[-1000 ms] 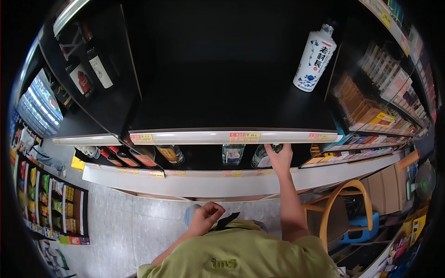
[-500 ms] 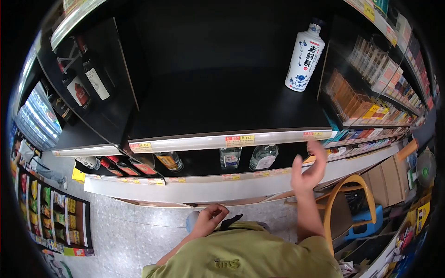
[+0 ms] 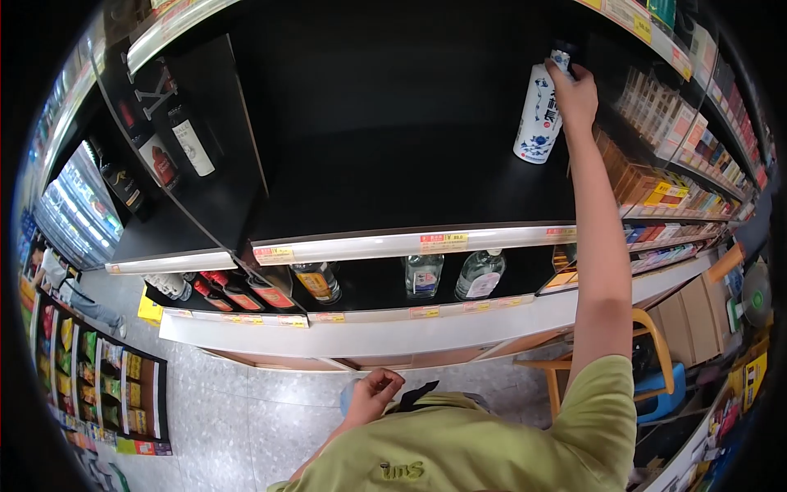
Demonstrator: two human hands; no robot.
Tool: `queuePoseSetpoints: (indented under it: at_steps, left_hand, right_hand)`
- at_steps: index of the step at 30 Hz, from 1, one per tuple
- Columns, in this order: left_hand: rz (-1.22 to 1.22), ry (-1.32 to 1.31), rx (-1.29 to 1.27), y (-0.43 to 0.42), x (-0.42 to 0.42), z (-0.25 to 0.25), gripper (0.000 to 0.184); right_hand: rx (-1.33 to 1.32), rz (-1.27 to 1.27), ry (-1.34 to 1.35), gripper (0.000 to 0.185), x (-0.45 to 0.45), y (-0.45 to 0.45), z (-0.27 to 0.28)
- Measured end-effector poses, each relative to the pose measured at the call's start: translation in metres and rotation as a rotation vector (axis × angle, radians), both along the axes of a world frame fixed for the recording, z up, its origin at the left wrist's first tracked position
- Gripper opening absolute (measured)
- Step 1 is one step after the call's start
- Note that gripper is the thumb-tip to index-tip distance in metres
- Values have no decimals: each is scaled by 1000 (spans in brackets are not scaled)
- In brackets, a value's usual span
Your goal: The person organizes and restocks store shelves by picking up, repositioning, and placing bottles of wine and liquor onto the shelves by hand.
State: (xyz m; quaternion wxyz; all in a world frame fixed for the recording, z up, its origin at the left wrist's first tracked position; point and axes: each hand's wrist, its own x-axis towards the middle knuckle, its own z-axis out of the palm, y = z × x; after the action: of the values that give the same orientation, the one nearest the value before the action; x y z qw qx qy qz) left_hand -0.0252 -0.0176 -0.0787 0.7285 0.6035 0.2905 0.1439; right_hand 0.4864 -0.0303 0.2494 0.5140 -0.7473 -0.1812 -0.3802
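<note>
Fingers (image 3: 583,71) of the right hand (image 3: 577,100) clasp the white bottle (image 3: 534,123) near its top, partly hiding the 老村長 lettering.

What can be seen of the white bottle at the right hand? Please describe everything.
The white bottle is opaque and smooth, like glazed ceramic or coated glass, unclear which. It has a dark cap, a patterned neck, blue flower decoration, dark vertical lettering and a small round red mark. It seems to stand on the black shelf, near its right end, tilted in this picture. The right hand's grip is around its neck and shoulder, hiding part of the lettering.
</note>
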Motion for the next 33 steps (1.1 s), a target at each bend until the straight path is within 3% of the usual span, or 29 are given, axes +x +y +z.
queuePoseSetpoints:
  at_steps: [4,11,16,21,23,26,30,32,33]
  left_hand:
    - [4,28,17,-2,-8,2,11]
    - [62,-10,-6,-6,-15,3,11]
    - [102,-7,-34,-7,-15,3,11]
    - [95,-7,11,-8,-13,6,11]
    - [86,-8,33,-7,-11,8,10]
    - [34,32,79,-4,-8,13,10]
    - [-3,41,154,-3,-8,15,10]
    - [-9,72,123,-3,-7,16,10]
    - [-4,62,128,-2,-6,17,10]
  right_hand:
    - [-115,99,224,75,26,11,21]
    - [-225,-17,183,71,25,17,26]
    - [-112,-44,19,66,-2,0,8]
    - [216,142,-136,43,-67,-32,-32]
    - [406,339,-324,22,-68,-42,-49]
    - [568,415,-335,12,-82,-59,-55]
    - [864,568,-358,9,-109,-97,-50]
    - [835,524,-346,16,-119,-121,-50]
    - [917,619,-310,23,-131,-131,-48]
